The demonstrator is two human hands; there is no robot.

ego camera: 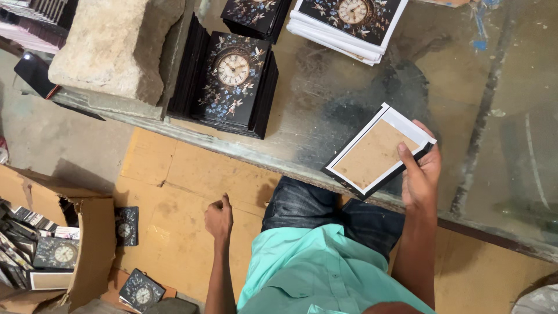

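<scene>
Right hand: your right hand (419, 174) sits at about 3 o'clock from the centre of view, fingers (407, 158) closed around the lower right corner of a cover (375, 152), thumb lying across its face.
Cover: it is a flat rectangular piece held back side up, brown board in the middle, a white border round it and a dark edge. It is tilted, its far corner toward 1 o'clock, and it hangs over the near edge of the surface (349, 87).
Left hand: your left hand (218, 218) hangs low at about 7 o'clock, over the cardboard sheet (174, 232) on the floor. Its fingers are curled loosely inward and hold nothing.
Surface: grey, stained and worn, it runs across the upper half of view.
Black stack: a stack (229, 81) of dark covers printed with a clock face and flowers stands at 11 o'clock from the held cover, well apart from it.
White stack: a second stack (349, 23) with white edges and the same print lies at 12 o'clock, near the top edge.
Stone: a rough block (110, 46) rests at 10 o'clock on the surface's left end.
Box: an open cardboard box (96, 244) at 8 o'clock holds more clock covers.
Loose covers: two (126, 225) (140, 291) lie on the floor just beside the box.
</scene>
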